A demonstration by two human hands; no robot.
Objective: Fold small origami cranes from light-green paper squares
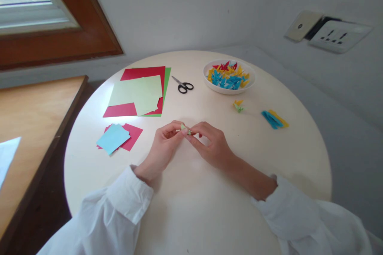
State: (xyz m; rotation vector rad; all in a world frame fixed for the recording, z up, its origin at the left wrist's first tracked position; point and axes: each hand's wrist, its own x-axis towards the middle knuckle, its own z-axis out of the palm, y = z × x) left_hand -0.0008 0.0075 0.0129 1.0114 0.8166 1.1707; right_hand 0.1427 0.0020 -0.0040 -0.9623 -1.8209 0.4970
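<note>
Smooth cream worktop (191, 199), faint sheen. Matt paper sheets (136, 91). Scissors (182, 85): metal blades, black plastic handles. Glossy white bowl (229, 90). White cloth sleeves (119, 207). Folded piece (185, 128): matt paper too.

round cream table (194, 207), paper sheets (137, 91), scissors (183, 85), white bowl (227, 89), folded pieces (273, 119)

Soft daylight enters from the window (26, 4) at upper left, glaring on the round table (209, 207); edges bend, focus slightly soft.
</note>
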